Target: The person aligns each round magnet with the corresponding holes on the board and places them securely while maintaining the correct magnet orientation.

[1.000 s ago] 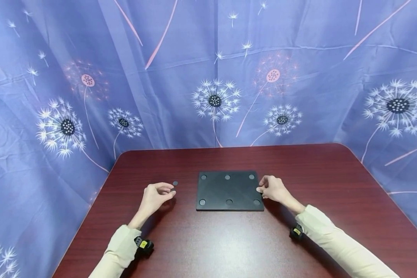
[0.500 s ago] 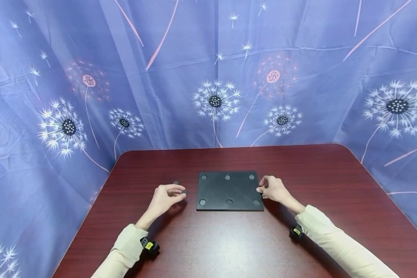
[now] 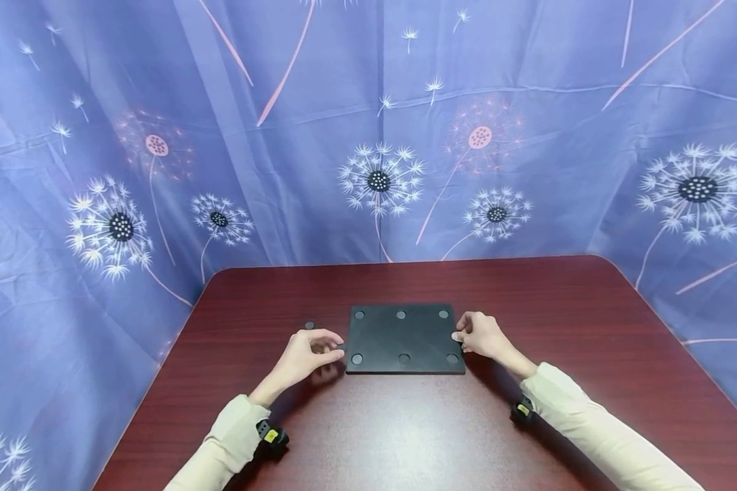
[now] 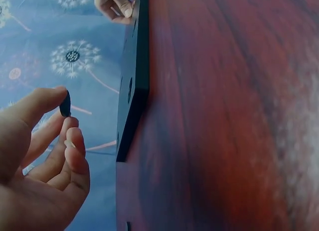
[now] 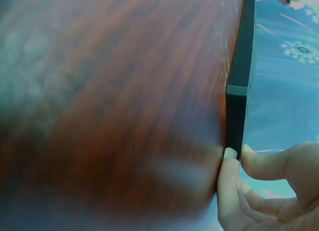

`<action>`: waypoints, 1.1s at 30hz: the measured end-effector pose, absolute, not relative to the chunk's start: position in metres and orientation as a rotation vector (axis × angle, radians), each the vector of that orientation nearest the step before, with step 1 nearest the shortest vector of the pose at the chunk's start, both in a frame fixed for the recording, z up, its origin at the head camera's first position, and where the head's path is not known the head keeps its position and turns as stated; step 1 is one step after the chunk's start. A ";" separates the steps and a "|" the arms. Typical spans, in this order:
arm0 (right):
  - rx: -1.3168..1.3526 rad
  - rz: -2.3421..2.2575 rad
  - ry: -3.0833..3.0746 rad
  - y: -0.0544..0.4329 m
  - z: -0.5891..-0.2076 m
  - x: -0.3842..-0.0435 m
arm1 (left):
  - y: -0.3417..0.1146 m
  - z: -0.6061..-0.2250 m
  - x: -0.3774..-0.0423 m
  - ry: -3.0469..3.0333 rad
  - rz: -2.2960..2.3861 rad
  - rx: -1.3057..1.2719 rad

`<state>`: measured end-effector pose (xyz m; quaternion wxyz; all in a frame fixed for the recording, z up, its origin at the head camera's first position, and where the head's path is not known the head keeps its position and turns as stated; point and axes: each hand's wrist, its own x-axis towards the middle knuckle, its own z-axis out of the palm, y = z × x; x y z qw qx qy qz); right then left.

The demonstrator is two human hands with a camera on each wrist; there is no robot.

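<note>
My left hand [image 3: 307, 356] pinches a small dark disc [image 4: 65, 104] between thumb and fingers, just off the left edge of a flat black rectangular board [image 3: 405, 337]. In the left wrist view the disc is seen nearly edge-on, held above the tabletop. Round spots in two rows mark the board's upper face; the front-left one looks lighter than its neighbours in front. At the board's right edge, my right hand [image 3: 482, 334] grips the side, thumb on the upper face and a fingertip against the edge in the right wrist view. Another dark disc [image 3: 310, 325] lies behind my left hand.
The board lies flat on a reddish-brown wooden table [image 3: 528, 286] with rounded far corners. A blue curtain [image 3: 319, 170] with a dandelion print hangs behind and to the sides. Each wrist wears a black camera, such as the left wrist camera [image 3: 273, 436].
My left hand has moved right with the disc, from beside the loose disc to the board's left edge. My right hand has stayed on the board's right edge.
</note>
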<state>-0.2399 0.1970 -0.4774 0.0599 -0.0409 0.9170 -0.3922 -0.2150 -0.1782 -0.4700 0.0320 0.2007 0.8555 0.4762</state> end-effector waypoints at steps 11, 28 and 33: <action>-0.132 -1.178 2.780 0.196 -0.479 -0.240 | -0.161 -0.476 -0.214 2.592 1.400 0.745; -0.104 -1.180 2.785 0.196 -0.477 -0.239 | -0.134 -0.479 -0.217 2.646 1.356 0.782; -0.113 -1.188 2.787 0.196 -0.478 -0.239 | -0.123 -0.480 -0.217 2.666 1.350 0.818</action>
